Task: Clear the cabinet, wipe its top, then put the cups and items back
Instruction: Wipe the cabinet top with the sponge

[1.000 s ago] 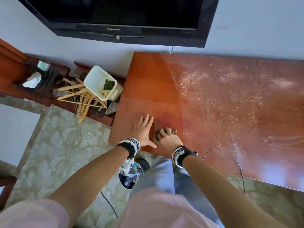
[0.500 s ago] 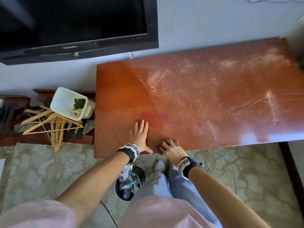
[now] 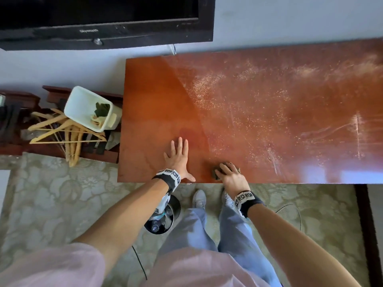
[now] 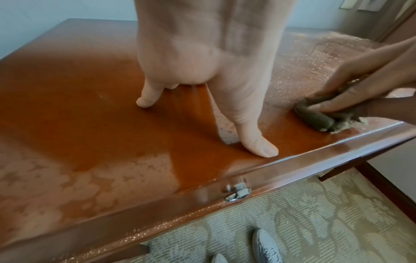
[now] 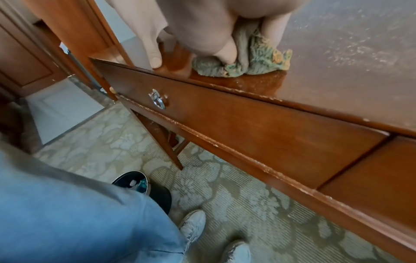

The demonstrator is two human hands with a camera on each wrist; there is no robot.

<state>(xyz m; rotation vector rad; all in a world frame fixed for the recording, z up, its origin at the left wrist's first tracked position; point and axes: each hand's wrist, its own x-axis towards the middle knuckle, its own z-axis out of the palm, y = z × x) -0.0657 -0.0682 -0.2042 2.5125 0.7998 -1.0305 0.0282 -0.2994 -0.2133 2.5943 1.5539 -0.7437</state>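
The tabletop fills the frame's right, dusty past a clean left strip. Your cloth sits bunched at the lower centre edge, soft and light, so keep it balled under your palm. Your right hand curls its fingers round it; your left hand lies flat, holding nothing.

Cabinet top glossy red-brown wood, dusty; cloth nubby terry; drawer handle shiny metal.
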